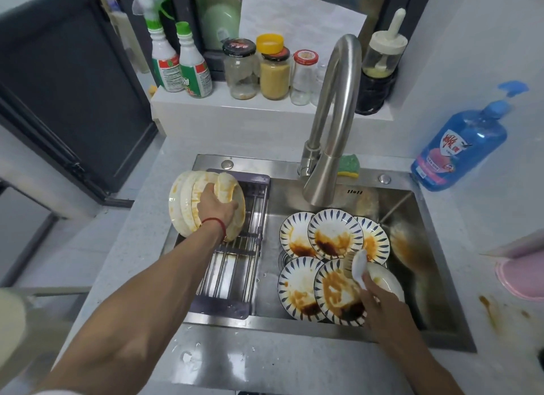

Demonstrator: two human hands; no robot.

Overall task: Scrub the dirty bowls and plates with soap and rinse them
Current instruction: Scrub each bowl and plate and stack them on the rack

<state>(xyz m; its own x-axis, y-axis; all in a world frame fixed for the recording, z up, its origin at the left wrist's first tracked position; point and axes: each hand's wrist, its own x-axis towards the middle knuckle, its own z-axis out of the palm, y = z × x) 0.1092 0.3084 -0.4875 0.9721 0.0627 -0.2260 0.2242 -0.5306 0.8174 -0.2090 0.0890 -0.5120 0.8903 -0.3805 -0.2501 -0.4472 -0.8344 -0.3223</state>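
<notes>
A stack of cream bowls (188, 206), tipped on edge and smeared with orange sauce, is held over the left end of the steel sink (424, 265), above a slatted drain rack (235, 265) that spans that end. The left hand (216, 207) grips the stack, fingers curled round the rim of the nearest bowl; a red string (215, 222) circles its wrist.

In the basin to the right lie five blue-rimmed plates (335, 235), overlapping one another and stained with brown and orange sauce. A plain white bowl (385, 279) sits partly under the nearest plate's right edge. The right hand (379, 303) hovers over these plates, its fingertips pinching a white ceramic spoon (359, 266) by the handle, bowl end up.

A curved steel faucet (332, 123) arches over the basin, with a green and yellow sponge (348, 166) just behind its base. A blue dish soap bottle (462, 147) stands on the counter at the sink's right rear corner. On the ledge behind stand two spray bottles (179, 61) and several jars (273, 70).
</notes>
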